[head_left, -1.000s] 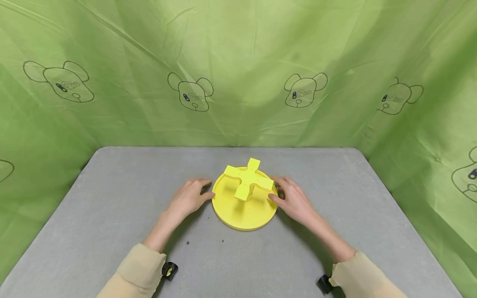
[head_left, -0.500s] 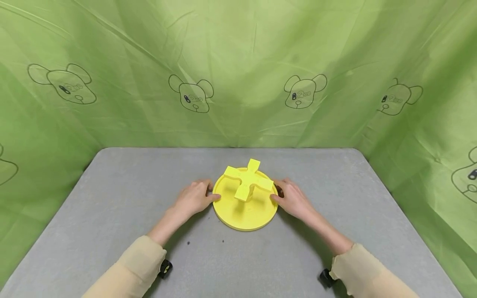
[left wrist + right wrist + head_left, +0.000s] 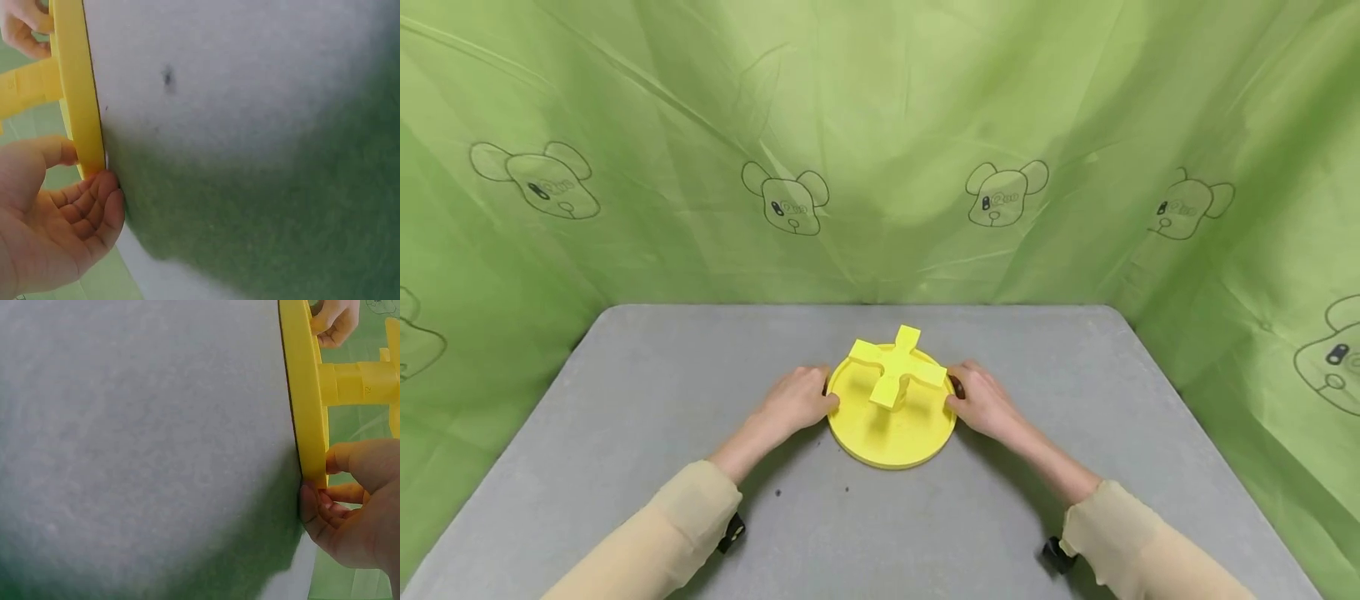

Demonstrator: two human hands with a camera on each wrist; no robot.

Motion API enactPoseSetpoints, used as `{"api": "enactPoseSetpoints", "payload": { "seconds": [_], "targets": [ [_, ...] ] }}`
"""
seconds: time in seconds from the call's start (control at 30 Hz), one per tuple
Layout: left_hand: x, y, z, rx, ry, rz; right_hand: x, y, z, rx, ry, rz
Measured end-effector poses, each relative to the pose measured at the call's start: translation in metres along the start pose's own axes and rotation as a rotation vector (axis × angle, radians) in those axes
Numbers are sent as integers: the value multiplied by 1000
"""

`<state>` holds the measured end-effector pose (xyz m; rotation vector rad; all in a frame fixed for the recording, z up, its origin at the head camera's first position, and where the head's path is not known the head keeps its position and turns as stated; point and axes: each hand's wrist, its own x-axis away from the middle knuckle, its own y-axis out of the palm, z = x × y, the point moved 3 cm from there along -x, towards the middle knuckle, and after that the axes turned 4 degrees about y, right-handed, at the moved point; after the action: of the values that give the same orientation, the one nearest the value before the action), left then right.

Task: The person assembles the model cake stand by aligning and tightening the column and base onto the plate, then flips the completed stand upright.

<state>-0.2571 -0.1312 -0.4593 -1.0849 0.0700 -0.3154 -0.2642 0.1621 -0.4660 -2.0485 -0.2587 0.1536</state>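
Observation:
A yellow round base (image 3: 891, 442) with a raised rim lies on the table, and a yellow cross-shaped top (image 3: 897, 364) stands over it on a post (image 3: 356, 383). At the base's left edge my left hand (image 3: 797, 398) pinches the rim, thumb above and curled fingers against the outside. My right hand (image 3: 983, 402) grips the opposite edge in the same way. Both wrist views show the fingertips low by the table surface, at the underside of the rim. In the head view the cross and thumbs partly hide the rim.
The grey table (image 3: 700, 358) has a few small dark specks (image 3: 778, 492) left of centre. Green curtains (image 3: 880, 125) with printed bear heads enclose its back and sides. A black wrist device (image 3: 1058, 554) hangs under each sleeve.
My left hand has moved right onto the rim and its thumb now presses over the edge. The right hand has tightened its hold slightly. The yellow base has barely shifted on the table.

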Motion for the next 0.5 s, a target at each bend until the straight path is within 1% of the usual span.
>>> {"api": "enactPoseSetpoints", "payload": {
  "seconds": [0.1, 0.2, 0.3, 0.4, 0.5],
  "targets": [
    [-1, -1, 3, 26, 1, 9, 1, -5, 0, -20, -7, 2],
    [-2, -4, 5, 58, 11, 31, 0, -12, -2, -73, -8, 6],
    [-4, -10, 6, 94, 22, 54, -3, -19, -4, -171, 9, -18],
    [-7, -18, 7, 131, 22, 69, -6, -25, -5, -278, 46, -53],
    [-8, -26, 8, 177, 8, 54, -9, -29, -6, -397, 72, -89]
  ]
}}
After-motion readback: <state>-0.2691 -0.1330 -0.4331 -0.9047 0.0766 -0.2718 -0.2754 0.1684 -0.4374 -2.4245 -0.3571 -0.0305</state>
